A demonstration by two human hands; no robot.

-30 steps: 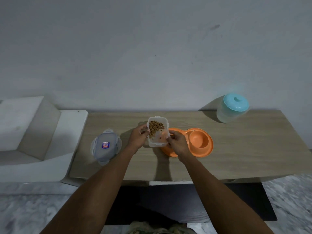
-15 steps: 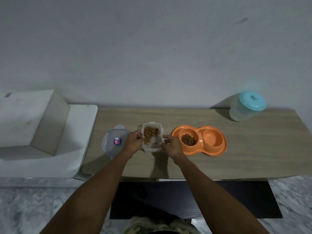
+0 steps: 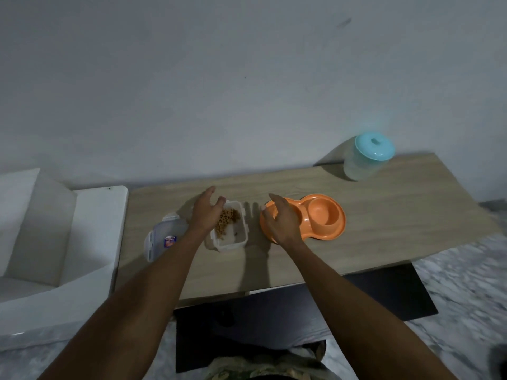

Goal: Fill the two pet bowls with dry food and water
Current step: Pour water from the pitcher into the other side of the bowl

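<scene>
An orange double pet bowl (image 3: 323,218) lies on the wooden table (image 3: 384,215). Its right cup is empty; my right hand (image 3: 279,218) hovers over the left cup and hides it. A clear plastic container (image 3: 233,237) with brown dry food sits on the table to the left of the bowl. My left hand (image 3: 205,212) is just above the container's left edge, fingers spread, holding nothing. My right hand is also open and empty. A clear jug with a turquoise lid (image 3: 367,157) stands at the table's far right corner.
The container's clear lid with a small label (image 3: 164,237) lies flat at the table's left end. A white step-shaped block (image 3: 55,229) adjoins the table on the left. A wall rises behind the table. A dark mat (image 3: 301,311) lies on the floor below.
Both hands let go of the food container, which now rests on the table. They lifted and opened; the right hand moved over the bowl's left cup.
</scene>
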